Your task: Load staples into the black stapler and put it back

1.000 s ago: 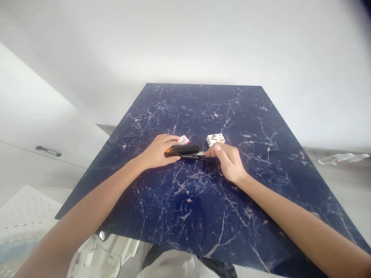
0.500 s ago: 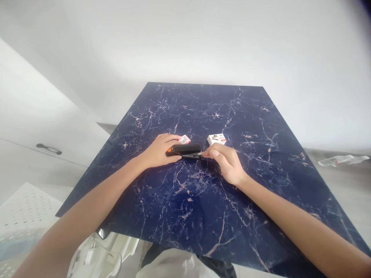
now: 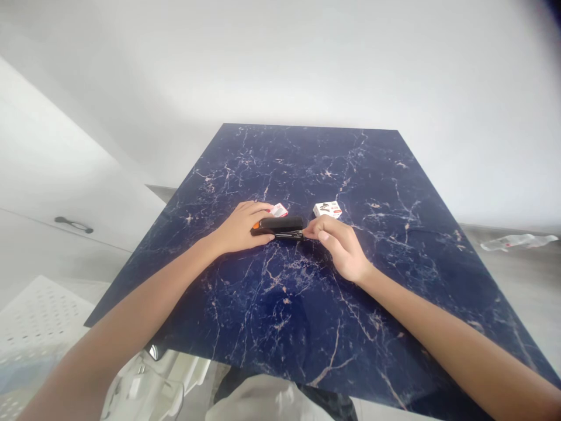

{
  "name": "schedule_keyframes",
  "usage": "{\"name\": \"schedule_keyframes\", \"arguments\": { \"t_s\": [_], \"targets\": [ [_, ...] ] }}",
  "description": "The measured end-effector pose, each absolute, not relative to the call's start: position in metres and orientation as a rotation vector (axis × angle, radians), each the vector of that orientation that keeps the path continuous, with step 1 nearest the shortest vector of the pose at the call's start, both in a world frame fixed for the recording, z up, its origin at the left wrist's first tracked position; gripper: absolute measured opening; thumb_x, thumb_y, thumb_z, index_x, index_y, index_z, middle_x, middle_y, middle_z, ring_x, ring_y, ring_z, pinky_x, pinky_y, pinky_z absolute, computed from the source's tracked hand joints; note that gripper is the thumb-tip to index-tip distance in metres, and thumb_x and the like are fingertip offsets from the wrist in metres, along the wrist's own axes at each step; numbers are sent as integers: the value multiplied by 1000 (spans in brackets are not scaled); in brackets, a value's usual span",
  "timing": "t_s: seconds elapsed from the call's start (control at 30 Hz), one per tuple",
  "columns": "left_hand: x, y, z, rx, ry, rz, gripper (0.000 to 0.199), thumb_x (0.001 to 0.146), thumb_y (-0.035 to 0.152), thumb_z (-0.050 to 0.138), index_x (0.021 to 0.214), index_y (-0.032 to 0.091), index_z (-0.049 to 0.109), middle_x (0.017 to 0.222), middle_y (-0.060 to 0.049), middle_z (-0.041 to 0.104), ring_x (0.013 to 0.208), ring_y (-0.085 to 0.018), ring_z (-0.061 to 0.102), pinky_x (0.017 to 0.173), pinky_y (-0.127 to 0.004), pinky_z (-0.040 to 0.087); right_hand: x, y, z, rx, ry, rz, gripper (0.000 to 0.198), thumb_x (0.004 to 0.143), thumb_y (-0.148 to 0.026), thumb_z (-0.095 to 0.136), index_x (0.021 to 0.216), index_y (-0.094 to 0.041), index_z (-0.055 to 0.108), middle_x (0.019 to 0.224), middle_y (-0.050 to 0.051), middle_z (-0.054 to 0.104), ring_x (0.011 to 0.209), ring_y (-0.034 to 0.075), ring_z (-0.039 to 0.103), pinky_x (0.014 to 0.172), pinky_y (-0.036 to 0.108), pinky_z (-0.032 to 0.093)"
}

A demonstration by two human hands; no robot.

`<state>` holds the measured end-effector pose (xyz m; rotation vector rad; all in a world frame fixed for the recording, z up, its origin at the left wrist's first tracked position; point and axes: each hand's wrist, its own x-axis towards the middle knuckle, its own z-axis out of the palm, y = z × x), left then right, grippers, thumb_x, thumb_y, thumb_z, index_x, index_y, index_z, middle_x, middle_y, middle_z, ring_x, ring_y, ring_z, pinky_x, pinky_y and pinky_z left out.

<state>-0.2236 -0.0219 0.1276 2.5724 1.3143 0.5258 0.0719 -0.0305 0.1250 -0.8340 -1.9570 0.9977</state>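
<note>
A black stapler (image 3: 280,224) with an orange patch at its rear lies on the dark blue marbled table, its metal inside showing through a narrow gap. My left hand (image 3: 241,229) grips its rear, thumb along the near side and fingers over the far side. At the front end, the curled fingers of my right hand (image 3: 339,242) touch the stapler's tip; whether they pinch a small part is hidden. Behind the left fingers sits a red-and-white packet (image 3: 279,210), partly covered. A white box with a stapler picture (image 3: 328,209) stands just behind my right hand.
The blue marbled table (image 3: 307,158) has its far edge near a white wall. A clear plastic wrapper (image 3: 517,242) lies off the right side. Below the left front edge are white plastic items (image 3: 144,386), and a black handle (image 3: 73,224) shows on the left panel.
My right fingertips have shifted slightly left against the stapler's front end. My left hand keeps its grip, and the box and packet stay in place.
</note>
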Motion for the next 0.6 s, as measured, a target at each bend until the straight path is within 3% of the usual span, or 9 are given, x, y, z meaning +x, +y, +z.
{"name": "schedule_keyframes", "arguments": {
  "t_s": [0.3, 0.43, 0.6],
  "targets": [
    [-223, -21, 126, 2576, 1323, 522, 44, 90, 44, 69, 131, 29, 65, 146, -5, 59, 136, -33, 51, 117, -56, 33, 70, -32, 122, -806, -1942, 1010, 33, 103, -50, 47, 91, -24, 63, 126, 9, 65, 112, 28, 64, 100, 52, 54],
    [-223, -21, 126, 2584, 1323, 521, 45, 90, 45, 69, 131, 28, 65, 146, -6, 59, 136, -34, 51, 117, -56, 33, 69, -33, 119, -760, -1818, 1192, 27, 100, -50, 56, 113, -27, 61, 145, 9, 54, 114, 28, 66, 101, 52, 56],
    [-223, -21, 127, 2570, 1331, 511, 47, 90, 45, 68, 133, 28, 64, 148, -6, 58, 137, -34, 50, 118, -56, 32, 69, -33, 119, -722, -1785, 1297, 43, 98, -52, 58, 135, -31, 53, 158, 10, 42, 115, 27, 67, 104, 52, 55]
  ]
}}
